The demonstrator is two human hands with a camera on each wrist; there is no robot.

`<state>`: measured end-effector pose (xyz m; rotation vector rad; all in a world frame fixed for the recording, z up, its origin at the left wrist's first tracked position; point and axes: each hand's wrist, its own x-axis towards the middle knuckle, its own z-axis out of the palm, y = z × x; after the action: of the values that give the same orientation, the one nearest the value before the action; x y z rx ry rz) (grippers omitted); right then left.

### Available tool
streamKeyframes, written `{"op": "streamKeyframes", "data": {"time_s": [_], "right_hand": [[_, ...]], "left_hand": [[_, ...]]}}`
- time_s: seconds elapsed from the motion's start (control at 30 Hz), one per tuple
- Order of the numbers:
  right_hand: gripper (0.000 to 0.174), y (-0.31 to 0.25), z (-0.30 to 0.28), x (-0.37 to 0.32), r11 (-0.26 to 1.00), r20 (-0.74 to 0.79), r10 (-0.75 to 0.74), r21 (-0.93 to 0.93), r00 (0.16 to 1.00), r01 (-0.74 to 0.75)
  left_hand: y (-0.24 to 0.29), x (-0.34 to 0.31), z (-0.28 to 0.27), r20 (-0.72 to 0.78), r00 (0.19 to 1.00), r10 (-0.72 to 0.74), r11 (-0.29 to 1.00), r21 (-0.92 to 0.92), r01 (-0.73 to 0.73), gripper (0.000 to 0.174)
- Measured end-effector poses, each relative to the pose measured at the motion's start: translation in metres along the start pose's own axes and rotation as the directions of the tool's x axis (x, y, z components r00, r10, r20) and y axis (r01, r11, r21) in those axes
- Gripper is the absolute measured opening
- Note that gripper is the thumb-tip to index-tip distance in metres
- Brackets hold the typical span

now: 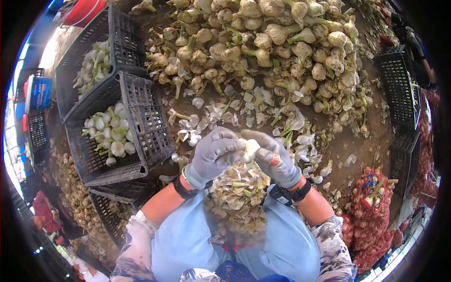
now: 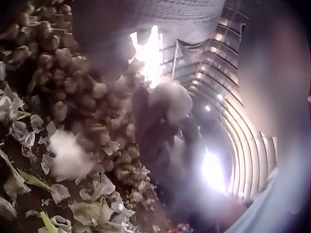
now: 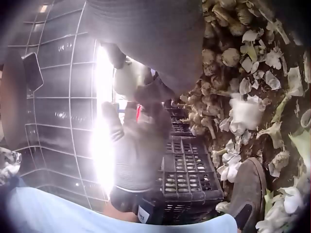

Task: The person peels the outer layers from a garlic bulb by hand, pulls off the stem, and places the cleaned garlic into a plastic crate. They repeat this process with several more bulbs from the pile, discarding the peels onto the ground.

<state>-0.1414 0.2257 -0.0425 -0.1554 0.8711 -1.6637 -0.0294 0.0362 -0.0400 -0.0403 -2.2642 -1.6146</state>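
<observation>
Both gloved hands meet over the lap in the head view, around a white peeled garlic bulb (image 1: 251, 149). The left hand (image 1: 215, 155) pinches the bulb from its left side with curled fingers. On the other side, the right hand (image 1: 274, 160) has its fingers and thumb bent round it; orange-red tape wraps one digit. The bulb (image 2: 171, 101) is blurred in the left wrist view, and the right wrist view shows the bulb (image 3: 127, 80) between the gloves. A white blurred piece (image 2: 70, 155) is in the air or on the ground; I cannot tell which.
A large heap of unpeeled garlic (image 1: 277, 42) lies ahead. Black crates (image 1: 150, 122) with white bulbs stand at the left. Loose skins (image 1: 235, 188) are piled between the legs. Red net sacks (image 1: 371, 216) and more crates (image 1: 397, 89) are at the right.
</observation>
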Motion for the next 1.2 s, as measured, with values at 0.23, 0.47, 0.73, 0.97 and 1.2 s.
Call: {"op": "streamKeyframes", "data": {"time_s": [0.23, 0.47, 0.73, 0.97, 1.2], "right_hand": [[0.06, -0.012, 0.025, 0.015, 0.998, -0.031, -0.057, -0.03, 0.998, 0.056], [0.073, -0.046, 0.095, 0.063, 0.677, 0.38, -0.355, -0.526, 0.854, 0.515], [0.058, -0.048, -0.163, 0.077, -0.22, -0.292, -0.692, -0.785, 0.66, -0.579], [0.06, -0.067, -0.124, 0.09, -0.36, -0.439, -0.532, -0.656, 0.724, -0.663], [0.044, -0.069, -0.119, 0.087, -0.501, -0.369, -0.467, -0.639, 0.804, -0.584]], "left_hand": [[-0.029, -0.014, -0.01, -0.447, 0.442, -0.778, 0.629, -0.556, 0.544, 0.02], [-0.055, -0.062, 0.002, -0.16, 0.617, -0.77, 0.614, -0.445, 0.651, 0.03], [-0.041, -0.039, 0.014, -0.286, 0.73, -0.621, 0.76, 0.009, 0.65, 0.031], [-0.036, -0.031, 0.024, 0.048, 0.789, -0.612, 0.781, -0.121, 0.613, 0.017], [-0.045, -0.041, 0.031, 0.096, 0.691, -0.716, 0.65, -0.27, 0.711, 0.013]]}}
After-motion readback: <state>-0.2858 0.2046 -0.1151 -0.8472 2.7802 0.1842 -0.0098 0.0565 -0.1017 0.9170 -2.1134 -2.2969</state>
